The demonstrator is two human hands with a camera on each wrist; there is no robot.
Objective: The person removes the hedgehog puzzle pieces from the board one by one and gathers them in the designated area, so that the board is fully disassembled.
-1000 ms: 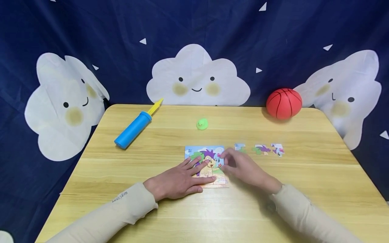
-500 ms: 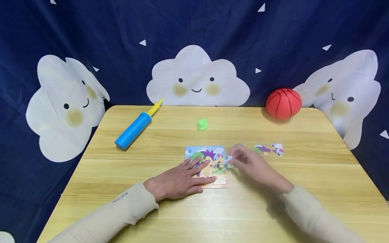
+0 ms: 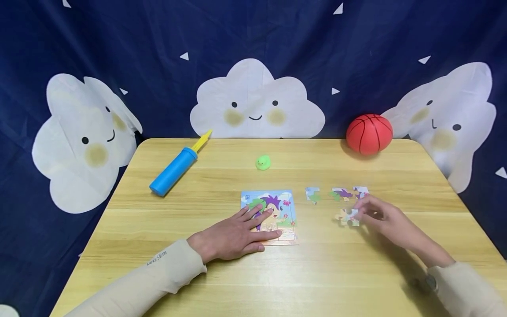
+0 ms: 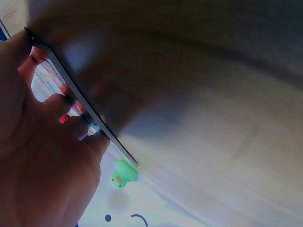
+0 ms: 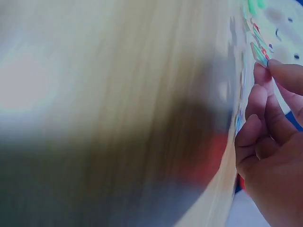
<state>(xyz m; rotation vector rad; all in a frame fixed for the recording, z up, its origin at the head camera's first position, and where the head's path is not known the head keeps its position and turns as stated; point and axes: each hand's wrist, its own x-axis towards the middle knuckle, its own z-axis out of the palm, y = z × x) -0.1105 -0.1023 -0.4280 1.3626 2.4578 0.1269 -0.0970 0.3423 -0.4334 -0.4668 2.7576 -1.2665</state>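
Note:
My left hand (image 3: 233, 235) rests with straight, spread fingers on a puzzle board (image 3: 287, 204) printed with a purple-haired cartoon character. In the left wrist view the board's dark edge (image 4: 90, 106) runs along my fingers. To the right of the board, my right hand (image 3: 390, 222) pinches a jigsaw piece (image 3: 348, 217) between thumb and fingertips. That piece (image 5: 259, 54) also shows at my fingertips in the right wrist view. Just beyond it lie a blue-green jigsaw piece (image 3: 312, 193), a purple and green one (image 3: 341, 193) and another (image 3: 360, 192), partly covered by my fingers.
A small green toy duck (image 3: 263, 162) stands behind the board. At the back left lies a blue pump (image 3: 173, 171) with a yellow nozzle. A red ball (image 3: 369, 134) sits at the back right of the wooden table (image 3: 277, 281), before a dark blue cloud-patterned curtain (image 3: 253, 31).
My right hand has lifted the jigsaw piece off the board's right side and carried it right, near the loose pieces. My left hand has stayed in place.

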